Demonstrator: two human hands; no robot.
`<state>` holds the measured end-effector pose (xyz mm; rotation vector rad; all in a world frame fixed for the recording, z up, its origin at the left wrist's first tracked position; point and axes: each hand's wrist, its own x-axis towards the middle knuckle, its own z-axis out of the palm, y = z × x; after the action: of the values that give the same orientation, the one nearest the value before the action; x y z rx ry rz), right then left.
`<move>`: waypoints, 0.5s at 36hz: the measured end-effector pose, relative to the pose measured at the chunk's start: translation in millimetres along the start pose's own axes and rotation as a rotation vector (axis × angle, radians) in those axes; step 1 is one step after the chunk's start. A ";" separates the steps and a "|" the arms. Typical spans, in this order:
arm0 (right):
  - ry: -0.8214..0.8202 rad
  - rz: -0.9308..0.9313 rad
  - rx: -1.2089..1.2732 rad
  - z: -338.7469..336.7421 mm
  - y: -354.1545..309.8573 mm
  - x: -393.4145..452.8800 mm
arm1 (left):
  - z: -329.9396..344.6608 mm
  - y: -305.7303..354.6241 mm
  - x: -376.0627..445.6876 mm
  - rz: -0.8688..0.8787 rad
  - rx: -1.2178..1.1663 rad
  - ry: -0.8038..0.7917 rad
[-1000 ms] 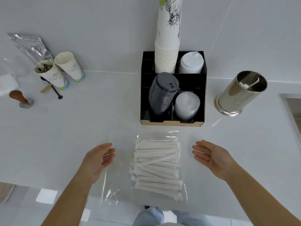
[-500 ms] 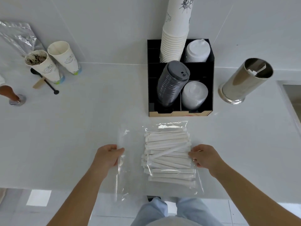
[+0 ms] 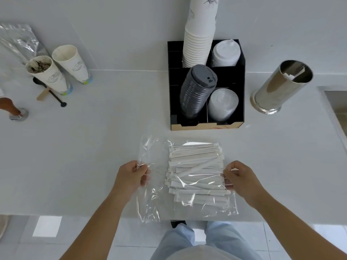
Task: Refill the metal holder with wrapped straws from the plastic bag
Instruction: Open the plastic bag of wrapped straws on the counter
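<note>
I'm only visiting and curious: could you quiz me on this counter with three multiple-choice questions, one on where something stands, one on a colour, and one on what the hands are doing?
1. Where does the metal holder stand?
A. right of the black organizer
B. left of the paper cups
C. on the plastic bag

2. What colour is the tall stack of lids in the front left slot of the black organizer?
A. white
B. dark grey
C. red

3. What are the hands doing?
A. resting flat on the counter
B. pinching the plastic bag
C. lifting the metal holder

Answers:
1 A, it stands to the organizer's right, near the sink.
2 B, that stack is dark grey.
3 B, the left hand and right hand each pinch an edge of the plastic bag holding the wrapped straws.
</note>
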<state>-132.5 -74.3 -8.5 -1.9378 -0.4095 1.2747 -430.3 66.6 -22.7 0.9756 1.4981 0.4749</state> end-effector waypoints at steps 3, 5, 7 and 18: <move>-0.004 -0.013 0.036 -10.0 -2.4 -3.7 | 6.5 -0.3 -1.7 0.014 0.019 0.004; -0.004 -0.023 0.048 -17.2 -3.9 -4.7 | 12.0 1.3 -3.7 0.030 0.023 0.001; -0.003 -0.036 0.058 -27.0 -5.0 -5.2 | 20.0 3.2 -6.6 0.043 0.017 -0.004; 0.042 -0.074 0.112 -105.3 -3.5 -9.8 | 94.1 18.0 -33.3 0.067 0.036 -0.043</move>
<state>-43.4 -122.6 22.1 -1.8354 -0.3774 1.1830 -338.1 27.5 -6.6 1.0608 1.4436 0.4736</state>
